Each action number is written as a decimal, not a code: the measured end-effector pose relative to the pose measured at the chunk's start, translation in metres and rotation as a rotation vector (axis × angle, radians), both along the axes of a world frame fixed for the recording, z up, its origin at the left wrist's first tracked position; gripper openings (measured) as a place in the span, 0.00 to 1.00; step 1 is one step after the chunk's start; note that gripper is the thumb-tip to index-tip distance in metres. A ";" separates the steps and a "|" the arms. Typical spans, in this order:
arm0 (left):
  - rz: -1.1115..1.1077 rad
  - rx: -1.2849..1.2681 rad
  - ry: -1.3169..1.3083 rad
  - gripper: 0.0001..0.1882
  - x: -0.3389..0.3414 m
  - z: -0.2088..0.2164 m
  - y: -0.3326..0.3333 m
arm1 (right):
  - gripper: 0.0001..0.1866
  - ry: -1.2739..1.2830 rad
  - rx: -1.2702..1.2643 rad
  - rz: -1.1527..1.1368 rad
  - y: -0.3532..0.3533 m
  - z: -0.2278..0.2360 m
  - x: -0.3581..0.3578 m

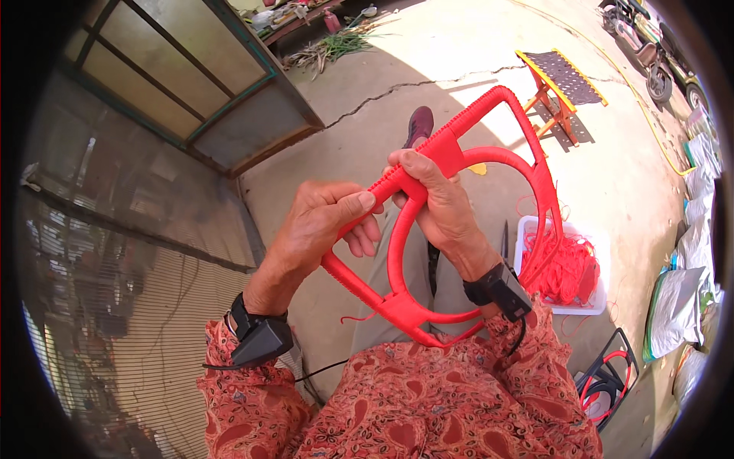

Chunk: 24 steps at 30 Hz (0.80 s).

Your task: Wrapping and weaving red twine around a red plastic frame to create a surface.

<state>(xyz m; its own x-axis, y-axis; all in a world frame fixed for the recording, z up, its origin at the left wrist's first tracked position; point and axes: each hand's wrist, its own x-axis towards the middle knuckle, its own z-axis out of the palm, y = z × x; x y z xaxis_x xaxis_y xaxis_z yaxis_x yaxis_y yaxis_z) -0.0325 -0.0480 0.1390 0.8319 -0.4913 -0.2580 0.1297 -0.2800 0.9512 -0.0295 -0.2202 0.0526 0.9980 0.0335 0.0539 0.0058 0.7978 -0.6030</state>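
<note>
Red-wrapped frame [446, 155]: my left grip [325, 214] pinches one bar, my right grip [443, 208] clasps beside, likely steadying it.

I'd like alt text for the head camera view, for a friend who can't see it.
A person's left hand and right hand grip a red wrapped frame with curved pieces inside it. A white tub of red strips sits to the right; a stool stands farther off.
</note>
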 end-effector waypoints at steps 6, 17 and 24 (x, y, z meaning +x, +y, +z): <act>-0.001 -0.005 0.038 0.18 0.001 0.003 -0.001 | 0.13 -0.013 -0.057 -0.018 0.000 0.001 -0.002; -0.073 0.112 0.019 0.16 0.010 0.011 -0.010 | 0.14 -0.050 -0.032 0.003 0.001 -0.001 -0.001; -0.140 0.115 0.055 0.19 0.023 0.009 -0.008 | 0.13 -0.022 -0.065 -0.016 -0.003 -0.004 0.000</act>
<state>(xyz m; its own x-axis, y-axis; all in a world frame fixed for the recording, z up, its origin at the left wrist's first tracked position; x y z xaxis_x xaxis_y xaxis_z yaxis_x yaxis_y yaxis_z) -0.0095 -0.0560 0.1484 0.7407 -0.5657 -0.3625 0.1331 -0.4053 0.9044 -0.0299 -0.2236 0.0490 0.9970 0.0216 0.0742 0.0322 0.7567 -0.6529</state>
